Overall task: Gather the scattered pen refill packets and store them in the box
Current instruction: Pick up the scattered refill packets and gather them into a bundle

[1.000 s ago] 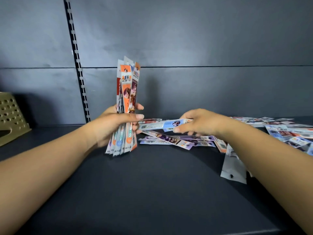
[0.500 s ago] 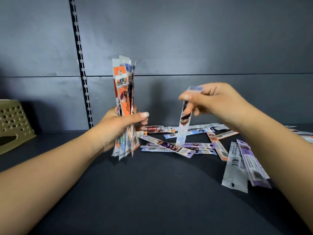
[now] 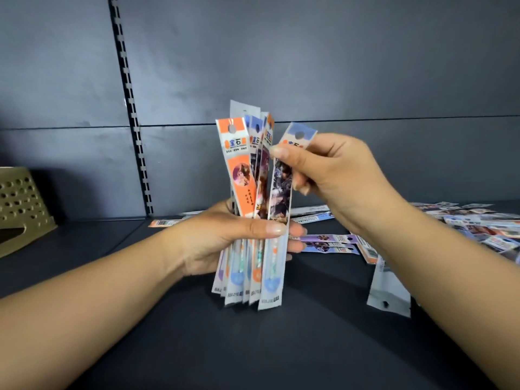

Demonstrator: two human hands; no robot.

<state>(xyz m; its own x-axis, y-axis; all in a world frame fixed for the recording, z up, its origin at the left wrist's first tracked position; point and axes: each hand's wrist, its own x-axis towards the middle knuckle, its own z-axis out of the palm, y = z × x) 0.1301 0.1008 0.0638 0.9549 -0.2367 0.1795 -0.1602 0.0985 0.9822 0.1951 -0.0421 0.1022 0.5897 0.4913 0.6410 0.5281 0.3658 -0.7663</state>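
Slim glossy packets (image 3: 247,209), fanned upright

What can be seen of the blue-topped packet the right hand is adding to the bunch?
The blue-topped packet is a long, narrow, glossy plastic sleeve with a pale blue header and round hang hole, dark character artwork in the middle, a clear lower part and a barcode strip at the bottom. It stands nearly upright, tilted slightly right at the top. The right hand pinches its upper part; the left hand presses its middle against the bunch, thumb across the front.
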